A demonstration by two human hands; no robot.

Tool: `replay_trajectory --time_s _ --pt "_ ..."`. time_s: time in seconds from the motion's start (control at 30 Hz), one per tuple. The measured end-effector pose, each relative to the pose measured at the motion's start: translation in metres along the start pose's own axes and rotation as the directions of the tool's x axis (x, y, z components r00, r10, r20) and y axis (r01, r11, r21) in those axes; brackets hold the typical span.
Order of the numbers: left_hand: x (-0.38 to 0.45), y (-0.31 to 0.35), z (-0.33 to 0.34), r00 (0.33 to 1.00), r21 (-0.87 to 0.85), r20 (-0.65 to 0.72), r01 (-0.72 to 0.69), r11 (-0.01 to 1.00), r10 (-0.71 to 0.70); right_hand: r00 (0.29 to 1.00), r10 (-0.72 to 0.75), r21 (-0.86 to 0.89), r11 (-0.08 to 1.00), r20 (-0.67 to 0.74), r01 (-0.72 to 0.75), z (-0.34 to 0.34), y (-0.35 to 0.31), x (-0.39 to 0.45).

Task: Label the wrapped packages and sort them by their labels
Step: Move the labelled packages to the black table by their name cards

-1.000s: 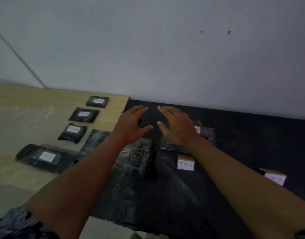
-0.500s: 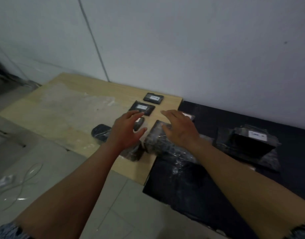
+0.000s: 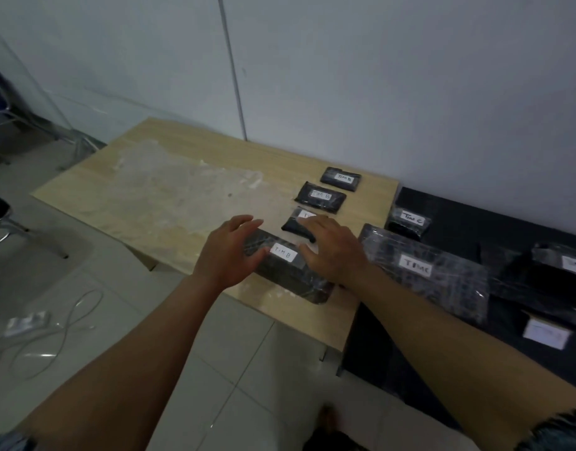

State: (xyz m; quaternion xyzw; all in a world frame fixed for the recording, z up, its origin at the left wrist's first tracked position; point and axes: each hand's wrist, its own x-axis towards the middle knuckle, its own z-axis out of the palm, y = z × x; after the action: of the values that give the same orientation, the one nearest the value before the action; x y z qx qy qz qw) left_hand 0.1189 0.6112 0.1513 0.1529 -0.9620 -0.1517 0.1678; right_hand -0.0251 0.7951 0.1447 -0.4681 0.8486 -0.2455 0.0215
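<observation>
Left hand [image 3: 229,252]: I see my fingers spread and relaxed at the left end of the long wrapped package, holding nothing.
Right hand [image 3: 333,249]: fingers straight, laid flat over its right part; no grip.
Long wrapped package [image 3: 289,271]: flat on the wooden table [image 3: 169,196] near its front edge, label "TIM B" [image 3: 284,252] between my hands.
Small TIM B packages [image 3: 320,196]: in a row behind it, nearest one partly under my right hand.
TIM C packages [image 3: 423,271]: on the black surface [image 3: 494,222] to the right.

Four packages [image 3: 291,270] on wooden table [image 3: 169,196]
</observation>
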Motion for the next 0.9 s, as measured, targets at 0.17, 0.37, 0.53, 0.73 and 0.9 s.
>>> replay_trajectory --time_s 0.17,0.37,0.53,0.73,0.9 --pt "0.018 -0.034 0.018 0.999 -0.033 0.048 -0.007 0.999 0.008 0.999 0.020 0.028 0.999 0.040 -0.021 0.030 0.006 0.030" --pt "0.035 -0.069 0.052 0.987 -0.062 0.159 -0.006 0.998 0.016 0.957 0.094 -0.040 0.995 0.274 -0.087 0.064 0.021 0.055" --pt "0.044 -0.086 0.075 0.976 -0.078 0.204 -0.064 0.995 0.079 0.876 0.203 -0.104 0.979 0.437 -0.175 0.089 0.025 0.056" --pt "0.056 -0.112 0.099 0.931 -0.074 0.309 -0.178 0.981 0.192 0.818 0.309 -0.141 0.951 0.486 -0.276 0.113 0.023 0.052" --pt "0.067 -0.129 0.101 0.871 -0.099 0.357 -0.324 0.941 0.337 0.839 0.409 -0.183 0.912 0.359 -0.367 0.125 0.012 0.046"
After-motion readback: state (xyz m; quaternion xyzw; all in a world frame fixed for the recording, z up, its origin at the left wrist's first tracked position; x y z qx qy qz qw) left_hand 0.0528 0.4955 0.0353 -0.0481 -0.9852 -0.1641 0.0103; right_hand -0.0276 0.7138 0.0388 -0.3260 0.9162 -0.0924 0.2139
